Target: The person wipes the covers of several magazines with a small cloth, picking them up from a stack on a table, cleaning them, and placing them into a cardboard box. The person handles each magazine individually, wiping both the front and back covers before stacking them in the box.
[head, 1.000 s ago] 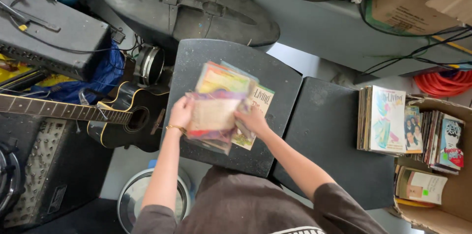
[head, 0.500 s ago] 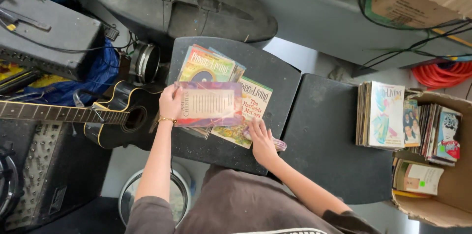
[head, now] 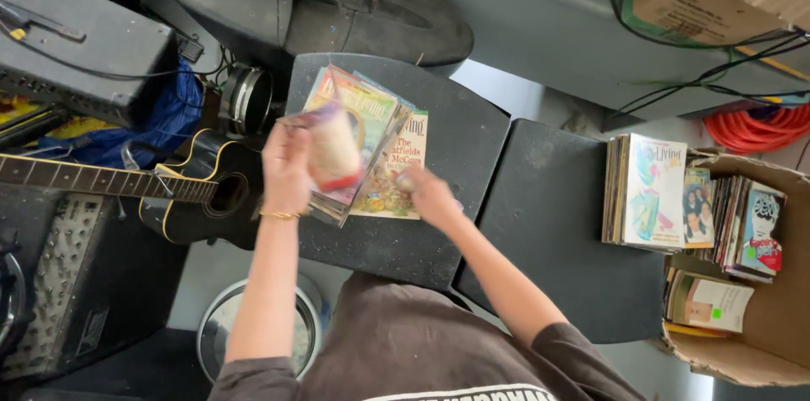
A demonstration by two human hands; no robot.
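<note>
Two matte black, speckled cases (head: pixel 548 224) are seen side by side, the rounded left one bearing a fanned stack of glossy, colourful square record sleeves (head: pixel 384 152). Above that stack, a blurred pinkish sleeve (head: pixel 333 148) is gripped in the closed fingers of the left hand (head: pixel 287 166). The right hand (head: pixel 422 190) is rested on the stack, fingers curled; its grip cannot be told.

I'm seeing bare table (head: pixel 557 224) lying open to my right; the guitar (head: pixel 194 190) is crowding the left, record stack (head: pixel 645 190) blocking the far right.
</note>
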